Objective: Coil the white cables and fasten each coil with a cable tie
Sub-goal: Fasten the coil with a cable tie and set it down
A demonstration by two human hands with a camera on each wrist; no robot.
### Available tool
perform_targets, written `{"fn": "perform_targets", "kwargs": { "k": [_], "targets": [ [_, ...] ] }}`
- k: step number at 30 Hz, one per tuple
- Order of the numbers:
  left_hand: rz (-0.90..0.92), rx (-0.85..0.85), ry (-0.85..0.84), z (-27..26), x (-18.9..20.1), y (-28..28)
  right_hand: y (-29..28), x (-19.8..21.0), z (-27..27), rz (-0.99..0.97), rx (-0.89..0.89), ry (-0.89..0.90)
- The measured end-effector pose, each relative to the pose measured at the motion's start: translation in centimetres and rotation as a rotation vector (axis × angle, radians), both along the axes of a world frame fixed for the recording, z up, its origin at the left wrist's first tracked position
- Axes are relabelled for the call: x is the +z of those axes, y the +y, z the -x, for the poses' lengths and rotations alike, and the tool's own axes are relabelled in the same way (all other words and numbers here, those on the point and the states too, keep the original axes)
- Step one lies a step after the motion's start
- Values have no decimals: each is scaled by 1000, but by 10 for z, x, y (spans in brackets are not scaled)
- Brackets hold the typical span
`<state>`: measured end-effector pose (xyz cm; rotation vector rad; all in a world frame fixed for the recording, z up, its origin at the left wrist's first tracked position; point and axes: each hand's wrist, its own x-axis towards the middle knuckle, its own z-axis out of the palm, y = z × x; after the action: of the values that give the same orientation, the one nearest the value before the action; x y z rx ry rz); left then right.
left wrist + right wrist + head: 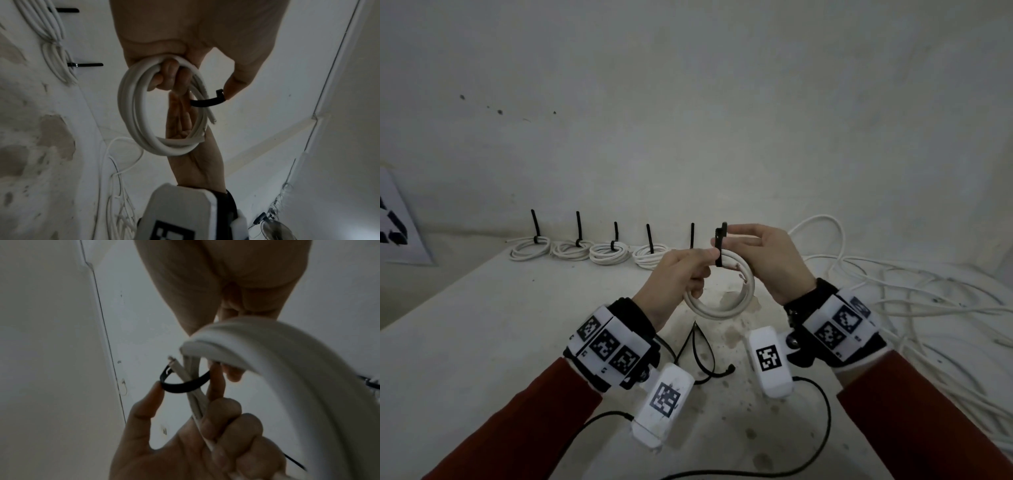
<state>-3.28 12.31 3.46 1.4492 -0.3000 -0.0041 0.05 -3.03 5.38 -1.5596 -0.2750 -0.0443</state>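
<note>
Rear table [482,325] edge: row of tied white coils [606,253] with black tie tails upright; loose white cable [914,298] heaped at right, spare black ties [697,346] below the hands. Left hand [678,277] fingers curled through a round, smooth white coil [722,298] held mid-air; right hand [760,253] pinches the black cable tie [720,246] looped round it

Tied coils [571,249] stood in a row at the back of the surface [482,342], against the wall. Loose cables [914,301] sprawled to the right. Spare ties [698,353] lay near the front, below the held coil [722,301].
</note>
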Motion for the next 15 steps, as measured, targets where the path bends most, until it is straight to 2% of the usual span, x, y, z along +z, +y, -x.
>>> {"fn": "perform_targets", "kwargs": {
  "k": [7,15],
  "targets": [
    [100,-33,64,0,-3,2,3,5,9,47,-60,-268],
    [179,-46,92,-1,1,-4,0,7,10,33,-82,-331]
  ]
}}
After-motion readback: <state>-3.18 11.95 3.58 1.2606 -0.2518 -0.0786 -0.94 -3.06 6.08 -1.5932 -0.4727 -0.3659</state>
